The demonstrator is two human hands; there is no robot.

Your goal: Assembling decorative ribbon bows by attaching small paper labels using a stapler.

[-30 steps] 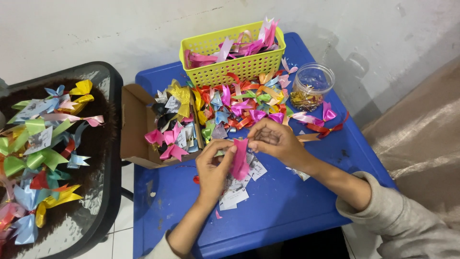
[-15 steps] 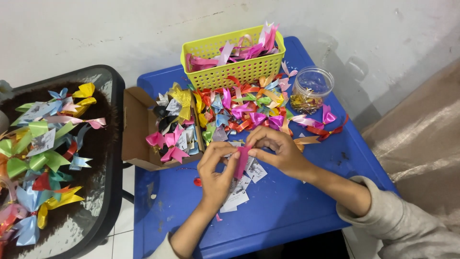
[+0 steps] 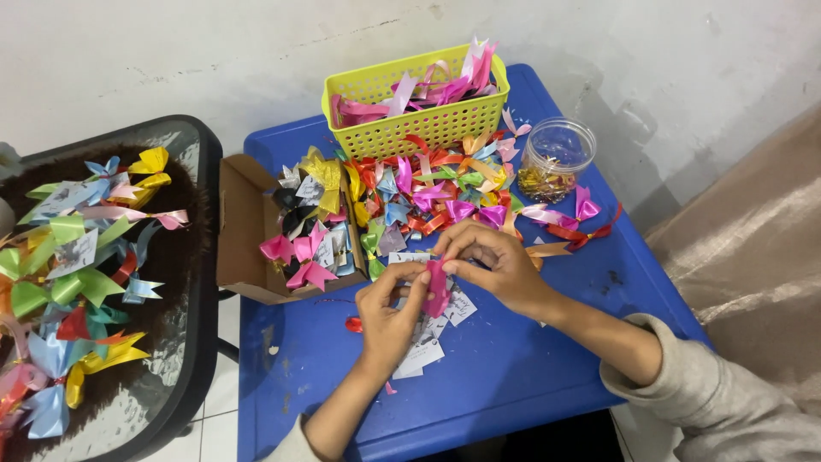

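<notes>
Far left, bows crowd a dark tray. On the blue worktop, a box, then centre frame both hands pinch a pink ribbon: left hand below, right hand above. Basket and jar upper right.

We see soft, even, fairly bright light with saturated colours and no harsh glare, only a dull sheen on the glass side table and a glint on the clear jar. Shadows are faint and short, falling right of the jar and under both hands on the blue table. Focus stays sharp centrally, and we notice mild softening and wide-angle stretch toward the corners.
</notes>
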